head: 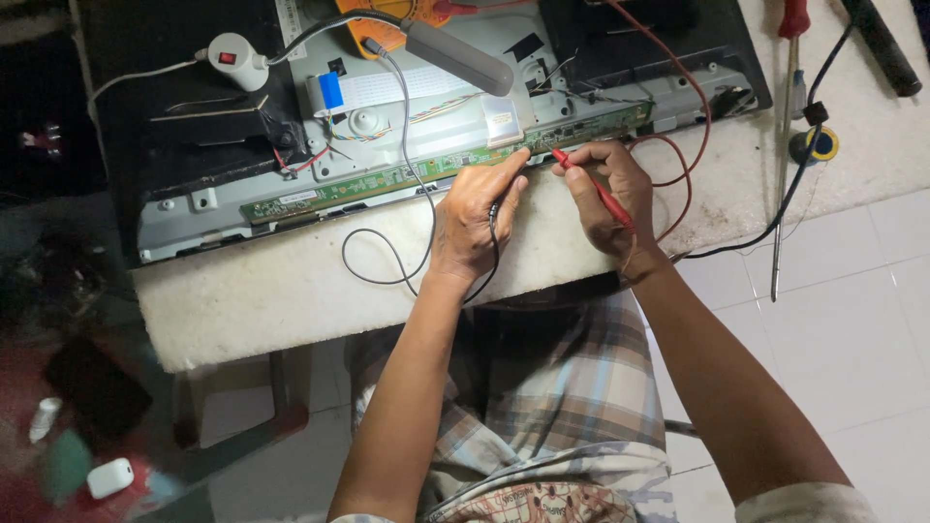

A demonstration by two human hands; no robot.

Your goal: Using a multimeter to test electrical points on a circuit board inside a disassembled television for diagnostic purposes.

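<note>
Right hand point(608, 194) pinches red probe point(593, 186) on green strip board point(426, 172) at panel's lower edge, left hand point(473, 218) apparently grips black probe point(493, 215); tip slip could short adjacent pads.

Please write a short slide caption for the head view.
Left hand and right hand press black and red probes onto a green circuit strip.

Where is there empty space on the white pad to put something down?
The white pad is bare along its front edge, left of the left hand and the looping black wire. It is crowded by the green circuit strip and right hand.
</note>
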